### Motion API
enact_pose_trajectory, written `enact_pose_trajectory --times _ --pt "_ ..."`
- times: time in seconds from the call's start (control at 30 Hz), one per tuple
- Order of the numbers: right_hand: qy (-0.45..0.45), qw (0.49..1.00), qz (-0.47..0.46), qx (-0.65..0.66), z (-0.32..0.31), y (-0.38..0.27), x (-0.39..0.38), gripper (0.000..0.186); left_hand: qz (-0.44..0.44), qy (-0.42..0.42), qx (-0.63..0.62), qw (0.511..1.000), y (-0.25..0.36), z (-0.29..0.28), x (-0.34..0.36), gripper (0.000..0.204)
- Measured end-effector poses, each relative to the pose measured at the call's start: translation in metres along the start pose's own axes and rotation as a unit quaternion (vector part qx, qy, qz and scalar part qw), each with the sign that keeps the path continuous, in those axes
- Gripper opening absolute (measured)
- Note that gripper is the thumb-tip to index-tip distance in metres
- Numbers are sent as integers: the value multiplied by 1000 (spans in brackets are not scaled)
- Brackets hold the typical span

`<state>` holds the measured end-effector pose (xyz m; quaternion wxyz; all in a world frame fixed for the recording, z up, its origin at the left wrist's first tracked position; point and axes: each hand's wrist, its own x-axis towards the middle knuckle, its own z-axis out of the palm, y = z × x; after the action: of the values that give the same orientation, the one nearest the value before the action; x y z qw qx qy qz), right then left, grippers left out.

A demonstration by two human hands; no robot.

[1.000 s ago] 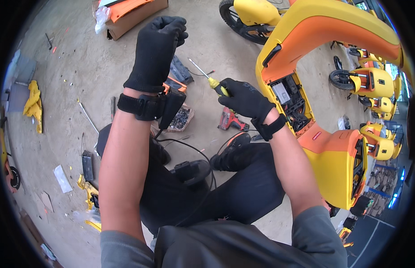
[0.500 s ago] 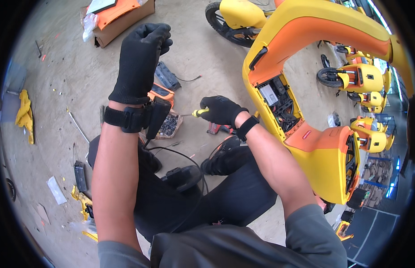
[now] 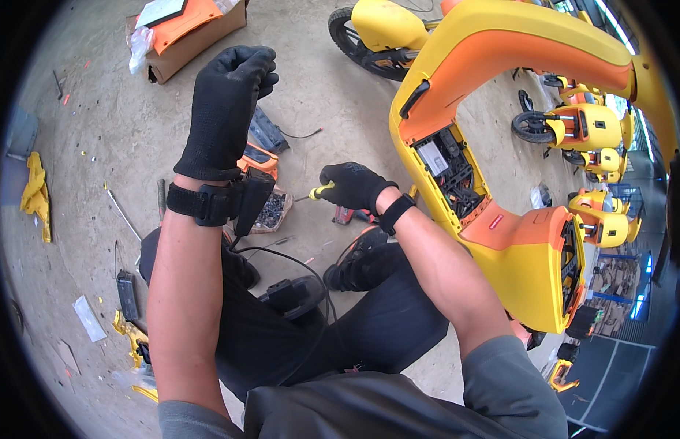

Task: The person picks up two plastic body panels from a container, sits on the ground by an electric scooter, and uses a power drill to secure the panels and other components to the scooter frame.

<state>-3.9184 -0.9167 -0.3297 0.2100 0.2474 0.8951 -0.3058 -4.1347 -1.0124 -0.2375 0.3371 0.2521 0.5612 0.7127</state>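
My left hand (image 3: 226, 102), in a black glove, is raised at the upper left with its fingers curled together. Whatever it may hold is hidden by the fingers. My right hand (image 3: 355, 186), gloved the same way, is closed round the yellow handle of a screwdriver (image 3: 323, 190). The thin shaft points left, toward a small box of screws (image 3: 273, 214) on the floor. To the right of my right hand stands a yellow and orange scooter (image 3: 501, 228), its frame compartment open. Inside show wiring and a silver module (image 3: 433, 158).
A red and black power tool (image 3: 344, 214) lies beyond my feet. Near my left wrist are an orange part (image 3: 258, 159) and a dark grey box-shaped part (image 3: 267, 130). A cardboard box (image 3: 197, 44) sits at the far left. More yellow scooters (image 3: 596, 126) stand at right.
The view has shifted slightly. My right hand keeps hold of the screwdriver, whose handle has tilted a little. My left hand stays raised with its fingers curled.
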Motion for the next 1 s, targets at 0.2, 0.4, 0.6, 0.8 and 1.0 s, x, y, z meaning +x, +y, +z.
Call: enact_pose_trajectory --times 0.2,0.4,0.6,0.8,1.0 --pt "15 1000 -16 -2 3 8 2 36 -2 -2 -1 1000 0 2 0 21" --pt "32 999 -33 -10 4 13 1 38 -2 -8 6 1000 -1 1 2 21" --pt "33 999 -38 -17 8 17 5 39 9 -16 -2 1000 -3 -1 3 21" --pt "29 997 -48 57 4 6 6 37 14 -19 6 1000 -3 0 2 21" --pt "52 997 -8 63 -7 2 4 36 32 -44 -3 999 -10 -10 6 20"
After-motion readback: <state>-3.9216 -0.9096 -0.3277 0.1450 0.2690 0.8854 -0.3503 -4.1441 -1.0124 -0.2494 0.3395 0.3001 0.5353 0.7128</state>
